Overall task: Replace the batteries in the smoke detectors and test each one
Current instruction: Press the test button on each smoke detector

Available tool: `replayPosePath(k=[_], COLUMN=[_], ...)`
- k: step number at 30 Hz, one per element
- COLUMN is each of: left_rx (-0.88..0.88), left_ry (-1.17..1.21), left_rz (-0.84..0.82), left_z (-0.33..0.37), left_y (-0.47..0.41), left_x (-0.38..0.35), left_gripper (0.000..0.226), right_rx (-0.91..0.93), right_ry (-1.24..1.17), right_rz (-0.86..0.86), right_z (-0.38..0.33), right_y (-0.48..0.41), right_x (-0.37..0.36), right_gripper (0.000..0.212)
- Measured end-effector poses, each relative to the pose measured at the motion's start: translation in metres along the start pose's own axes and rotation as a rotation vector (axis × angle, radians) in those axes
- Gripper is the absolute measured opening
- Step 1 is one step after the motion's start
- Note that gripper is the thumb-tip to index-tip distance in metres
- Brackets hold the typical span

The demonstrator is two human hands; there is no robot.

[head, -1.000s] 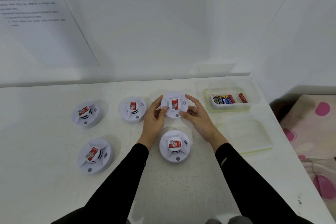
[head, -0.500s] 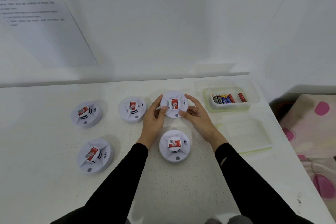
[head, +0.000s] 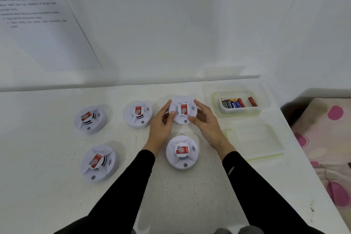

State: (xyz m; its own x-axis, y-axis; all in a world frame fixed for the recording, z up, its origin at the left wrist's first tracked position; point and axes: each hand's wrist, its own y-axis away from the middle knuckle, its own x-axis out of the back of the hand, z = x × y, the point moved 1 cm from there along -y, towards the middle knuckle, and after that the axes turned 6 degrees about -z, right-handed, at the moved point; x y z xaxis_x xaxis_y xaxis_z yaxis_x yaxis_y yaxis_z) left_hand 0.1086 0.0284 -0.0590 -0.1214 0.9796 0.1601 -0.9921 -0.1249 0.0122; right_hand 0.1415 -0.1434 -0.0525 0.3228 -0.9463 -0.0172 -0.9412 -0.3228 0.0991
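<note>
Several round white smoke detectors with red labels lie on the white table point(head: 47, 186). I hold the far middle detector point(head: 182, 110) between both hands: my left hand point(head: 161, 126) grips its left rim with thumb and fingers, my right hand point(head: 206, 121) grips its right rim. Other detectors sit at the far left point(head: 90, 119), next to my left hand point(head: 137, 114), near left point(head: 98, 163) and just below my hands point(head: 182, 152). A clear container point(head: 216, 100) at the far right holds several batteries point(head: 234, 103).
A clear plastic lid point(head: 254, 142) lies on the table below the battery container. The table's right edge runs beside a pink-dotted cloth point(head: 326, 138). A white wall with a printed sheet point(head: 38, 24) stands behind the table.
Both hands stay on the far middle detector; it has barely shifted.
</note>
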Motion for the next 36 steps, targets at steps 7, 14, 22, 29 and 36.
replayPosePath(k=[7, 14, 22, 29, 36], left_rx=[-0.016, -0.017, -0.004, 0.054, -0.041], left_ry=[-0.196, -0.259, -0.247, -0.198, -0.033], left_rz=[0.056, 0.058, 0.077, 0.099, 0.344], left_z=[-0.001, -0.002, 0.002, 0.010, 0.030], left_y=[-0.002, 0.001, 0.007, 0.008, 0.021], left_x=[0.001, -0.001, -0.004, -0.006, 0.018], left_gripper=[0.045, 0.045, 0.040, 0.040, 0.025], right_rx=[-0.013, -0.047, -0.033, -0.069, 0.086], right_ry=[0.059, 0.101, 0.137, -0.004, 0.250], right_rz=[0.019, 0.044, 0.040, 0.009, 0.157], right_z=[0.000, 0.004, 0.001, -0.006, -0.042], right_y=[-0.002, -0.001, 0.004, 0.005, 0.006], right_x=[-0.001, -0.002, -0.004, -0.001, -0.016], right_gripper=[0.058, 0.057, 0.053, 0.060, 0.035])
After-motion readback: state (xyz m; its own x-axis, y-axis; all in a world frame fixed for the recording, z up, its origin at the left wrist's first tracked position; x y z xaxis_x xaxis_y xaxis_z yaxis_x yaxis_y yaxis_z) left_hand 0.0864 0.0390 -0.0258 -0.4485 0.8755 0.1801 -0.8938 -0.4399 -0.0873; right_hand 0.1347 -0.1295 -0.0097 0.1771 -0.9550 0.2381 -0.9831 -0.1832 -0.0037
